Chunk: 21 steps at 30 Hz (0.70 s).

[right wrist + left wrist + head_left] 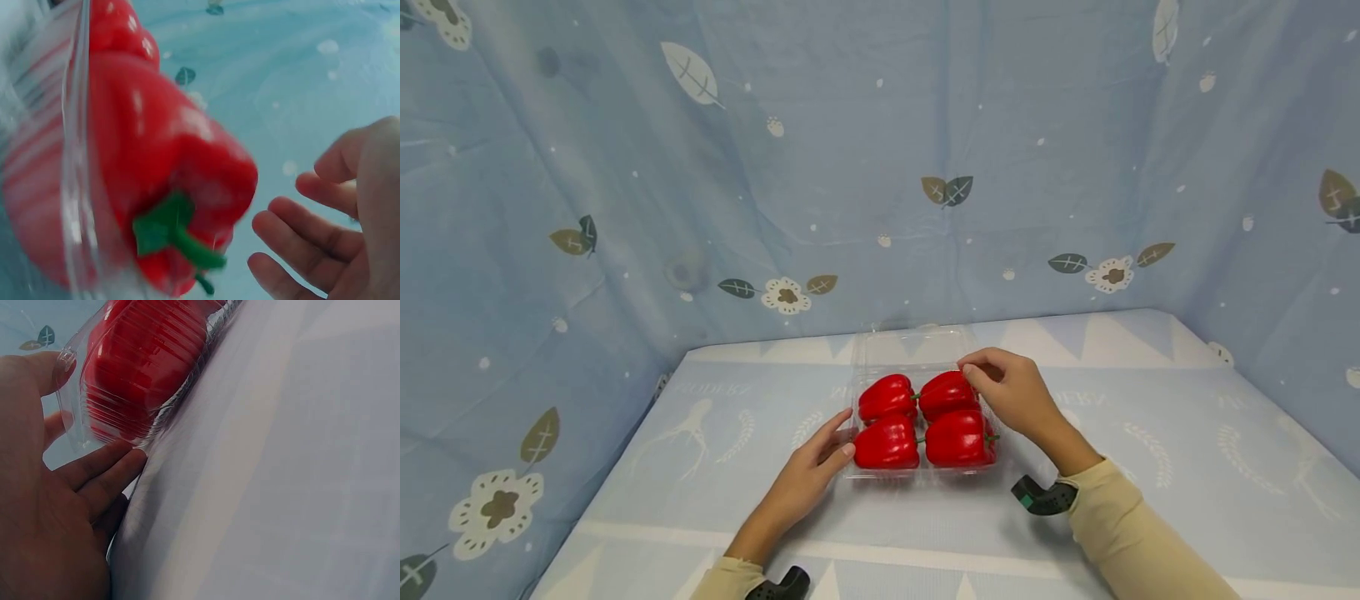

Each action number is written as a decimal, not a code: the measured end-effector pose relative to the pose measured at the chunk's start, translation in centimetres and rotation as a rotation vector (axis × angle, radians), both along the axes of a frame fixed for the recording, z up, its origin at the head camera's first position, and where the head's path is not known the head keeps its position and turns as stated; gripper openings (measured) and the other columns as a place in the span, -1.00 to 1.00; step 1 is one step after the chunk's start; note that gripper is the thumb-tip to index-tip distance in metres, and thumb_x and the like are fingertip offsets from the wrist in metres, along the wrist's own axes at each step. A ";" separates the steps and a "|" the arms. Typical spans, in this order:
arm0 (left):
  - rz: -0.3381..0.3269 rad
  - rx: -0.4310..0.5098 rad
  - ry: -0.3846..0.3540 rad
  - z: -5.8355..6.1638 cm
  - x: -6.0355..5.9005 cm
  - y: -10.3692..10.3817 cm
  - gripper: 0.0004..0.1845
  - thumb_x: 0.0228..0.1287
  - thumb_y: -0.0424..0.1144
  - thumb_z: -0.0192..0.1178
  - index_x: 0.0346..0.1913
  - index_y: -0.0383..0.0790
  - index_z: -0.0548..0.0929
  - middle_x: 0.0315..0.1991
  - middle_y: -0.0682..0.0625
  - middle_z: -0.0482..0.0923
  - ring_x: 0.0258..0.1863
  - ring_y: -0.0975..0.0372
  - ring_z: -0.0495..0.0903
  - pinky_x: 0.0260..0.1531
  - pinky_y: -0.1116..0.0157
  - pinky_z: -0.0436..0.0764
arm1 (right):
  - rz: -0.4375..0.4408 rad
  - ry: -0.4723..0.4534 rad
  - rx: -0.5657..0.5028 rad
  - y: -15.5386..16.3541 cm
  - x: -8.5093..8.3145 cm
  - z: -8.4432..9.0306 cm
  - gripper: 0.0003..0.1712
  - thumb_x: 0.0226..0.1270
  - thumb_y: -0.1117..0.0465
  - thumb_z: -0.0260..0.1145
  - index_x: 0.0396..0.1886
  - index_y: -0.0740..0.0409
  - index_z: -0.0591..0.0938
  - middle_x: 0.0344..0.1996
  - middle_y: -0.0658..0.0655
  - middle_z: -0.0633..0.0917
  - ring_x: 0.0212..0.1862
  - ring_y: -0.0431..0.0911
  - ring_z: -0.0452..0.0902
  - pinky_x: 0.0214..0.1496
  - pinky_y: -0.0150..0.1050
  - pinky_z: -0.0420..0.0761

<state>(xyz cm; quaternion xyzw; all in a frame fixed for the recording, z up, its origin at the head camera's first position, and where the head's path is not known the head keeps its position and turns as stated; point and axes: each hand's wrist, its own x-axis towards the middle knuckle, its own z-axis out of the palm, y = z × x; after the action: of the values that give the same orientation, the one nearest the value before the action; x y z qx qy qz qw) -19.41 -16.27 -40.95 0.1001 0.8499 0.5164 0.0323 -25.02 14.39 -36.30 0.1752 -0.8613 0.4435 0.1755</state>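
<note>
A clear plastic clamshell container stands on the table with several red bell peppers inside, among them the front left pepper and the back right pepper. Its lid lies open toward the back. My left hand rests against the container's front left corner with fairly straight fingers touching the ribbed wall. My right hand hovers over the back right pepper, its fingers loosely curled and holding nothing. In the right wrist view a pepper with a green stem fills the left side.
A light blue patterned cloth covers the table. Blue curtains printed with leaves and flowers close in the back and both sides. Black wrist camera mounts sit at my cuffs.
</note>
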 end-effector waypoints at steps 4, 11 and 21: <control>-0.001 -0.008 0.005 -0.7 -0.4 -0.2 -0.39 0.34 0.05 0.13 0.42 0.14 0.27 0.23 -0.10 0.46 0.25 -0.01 0.40 0.15 0.00 0.45 | -0.051 -0.068 -0.047 1.2 -1.1 -0.6 -0.77 0.42 0.12 0.15 -0.17 0.08 0.70 -0.33 0.04 0.72 -0.29 -0.05 0.61 -0.28 -0.19 0.62; -0.025 -0.014 0.030 -2.3 -1.4 -1.1 -0.38 0.29 0.17 0.12 0.40 0.28 0.26 0.24 -0.01 0.46 0.25 0.08 0.41 0.15 0.06 0.46 | -0.089 -0.143 -0.046 2.2 -2.6 -1.5 -0.77 0.42 0.15 0.13 -0.17 0.10 0.69 -0.30 0.08 0.72 -0.24 0.06 0.64 -0.25 -0.19 0.64; -0.044 -0.023 0.035 -2.6 -1.4 -1.2 -0.38 0.31 0.17 0.09 0.41 0.29 0.23 0.24 -0.03 0.46 0.25 0.07 0.42 0.15 0.07 0.47 | -0.034 -0.467 -0.240 4.2 -4.9 -2.5 -0.54 0.48 0.06 0.04 0.12 0.33 0.52 0.05 0.29 0.60 0.01 0.09 0.59 -0.10 -0.19 0.66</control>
<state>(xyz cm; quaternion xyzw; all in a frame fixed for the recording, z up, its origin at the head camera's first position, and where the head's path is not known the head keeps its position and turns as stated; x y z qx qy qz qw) -20.85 -17.50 -43.50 0.1272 0.8537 0.5041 0.0300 -29.88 18.56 -38.78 0.0317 -0.8225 0.5679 -0.0009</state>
